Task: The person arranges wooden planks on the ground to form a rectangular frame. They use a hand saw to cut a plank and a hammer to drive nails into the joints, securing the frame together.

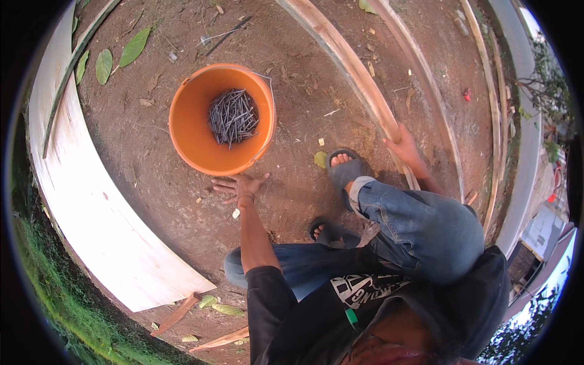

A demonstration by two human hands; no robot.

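An orange bucket (pixel 182 137) stands on the dirt, with many grey nails (pixel 233 117) heaped in its bottom and a wire handle resting along its right side. Just on the near side of the bucket, my left hand (pixel 242 186) is open, fingers spread and holding nothing; whether it touches the bucket I cannot tell. To the right, a long wooden plank (pixel 340 58) curves through the view. My right hand (pixel 404 148) is closed on that plank's edge near my knee, its fingers partly hidden.
A wide pale board (pixel 91 188) lies at the left, with a dark thin strip (pixel 67 79) across it. More long planks (pixel 426 76) run along the right. Green leaves (pixel 135 47), scraps of wood and a thin rod (pixel 228 34) lie on the dirt. My sandalled feet (pixel 344 163) are close by.
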